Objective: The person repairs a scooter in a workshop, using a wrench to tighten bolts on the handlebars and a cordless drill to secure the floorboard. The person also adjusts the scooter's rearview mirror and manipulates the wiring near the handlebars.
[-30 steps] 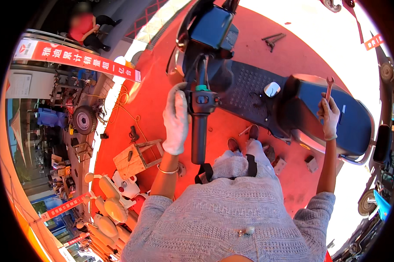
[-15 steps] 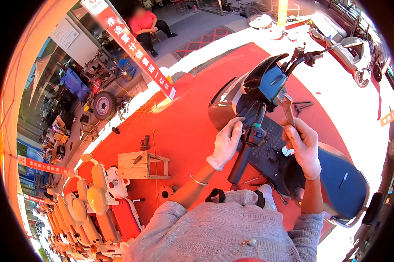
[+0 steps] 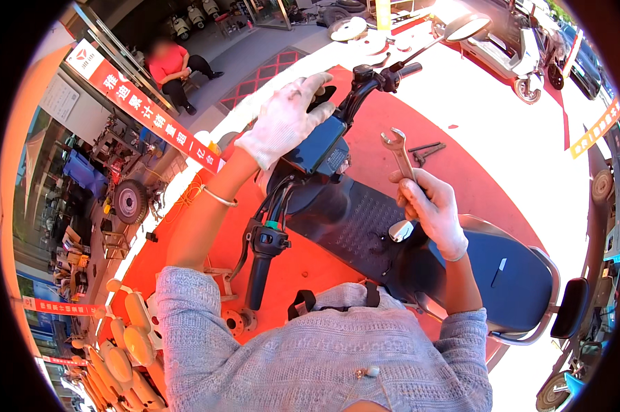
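Grips a wrench [image 3: 400,156] in the gloved right hand [image 3: 433,213], clenched round its shank with the open end up, near the footboard [image 3: 354,220] of a scooter [image 3: 420,264]. Lays the gloved left hand [image 3: 282,123] over the front of the scooter, beside the dark dash [image 3: 317,147]; cannot tell whether clasping the black trim [image 3: 322,98] there or merely touching. Has a handlebar grip [image 3: 257,281] nearer the body, a shiny piece [image 3: 400,231] on the footboard by the seat [image 3: 495,278].

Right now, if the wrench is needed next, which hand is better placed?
Probably the right hand: it grips the wrench by its shaft. The left hand is up near the dark front panel, with no tool visible.
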The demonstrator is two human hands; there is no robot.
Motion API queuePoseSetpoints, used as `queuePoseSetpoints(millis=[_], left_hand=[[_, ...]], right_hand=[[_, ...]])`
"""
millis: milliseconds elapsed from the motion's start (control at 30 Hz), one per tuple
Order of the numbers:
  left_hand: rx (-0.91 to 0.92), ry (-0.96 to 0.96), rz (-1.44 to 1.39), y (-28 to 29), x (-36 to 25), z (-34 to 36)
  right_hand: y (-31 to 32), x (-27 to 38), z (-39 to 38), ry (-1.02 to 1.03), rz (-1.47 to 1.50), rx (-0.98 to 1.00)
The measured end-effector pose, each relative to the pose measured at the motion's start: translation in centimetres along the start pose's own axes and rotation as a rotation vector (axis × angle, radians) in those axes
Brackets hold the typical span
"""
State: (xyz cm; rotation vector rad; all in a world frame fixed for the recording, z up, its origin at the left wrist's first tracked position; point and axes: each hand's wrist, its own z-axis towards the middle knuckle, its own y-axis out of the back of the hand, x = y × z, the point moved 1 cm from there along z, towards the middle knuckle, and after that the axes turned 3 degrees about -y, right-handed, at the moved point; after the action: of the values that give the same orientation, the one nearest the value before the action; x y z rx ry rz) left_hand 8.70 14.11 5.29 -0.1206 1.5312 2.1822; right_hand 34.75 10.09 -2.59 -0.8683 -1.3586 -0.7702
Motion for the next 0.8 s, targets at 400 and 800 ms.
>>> queuePoseSetpoints(millis=[400,800], left_hand=[[0.331,0.15,0.336,-13.9,1.5,20.6],[0.205,0.033,-0.05,-15.0,4.5,20.5]], right_hand=[[13.1,-6.3,-3.0,-0.365,0.045,-0.168],[13.9,-12.1,-2.4,-0.317,0.283,-0.342]])
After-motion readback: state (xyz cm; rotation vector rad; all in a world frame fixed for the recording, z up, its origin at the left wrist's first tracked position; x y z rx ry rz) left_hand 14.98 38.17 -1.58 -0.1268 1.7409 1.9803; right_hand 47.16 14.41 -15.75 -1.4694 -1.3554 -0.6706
